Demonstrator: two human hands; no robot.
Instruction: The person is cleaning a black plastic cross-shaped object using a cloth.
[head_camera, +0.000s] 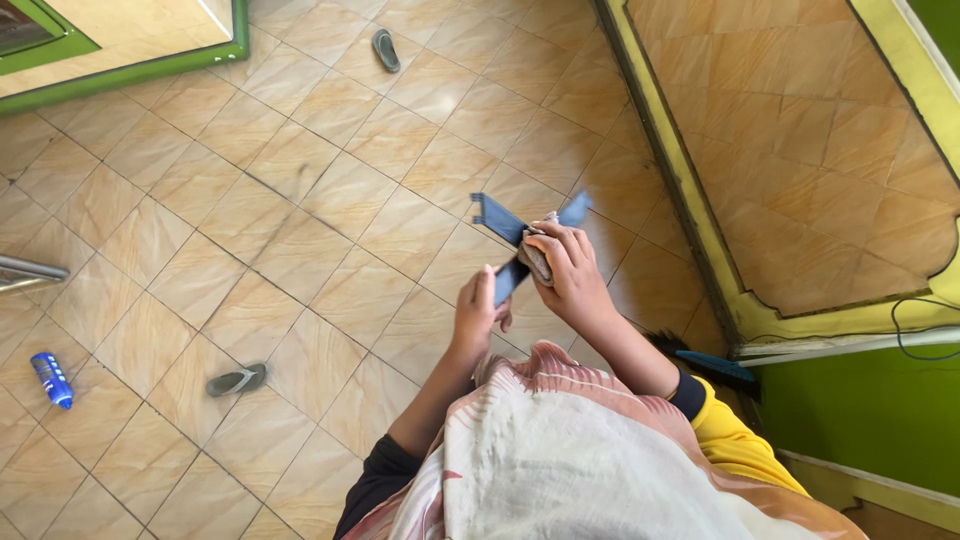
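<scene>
item: one dark blue flat piece (510, 232), angular, with a notched upper end and a lighter blue tip at its far right; held in the air above the tiled floor (300, 200), in front of the person's chest. left hand (478, 312): fingers closed around its lower end. right hand (568, 268): fingers wrapped on one pale crumpled cloth (538, 256), pressed against the piece. also counted: two grey sandals, one near (237, 380), one far (385, 49); one blue bottle (51, 379) lying on the floor; one dark brush (718, 368) by the green wall.
</scene>
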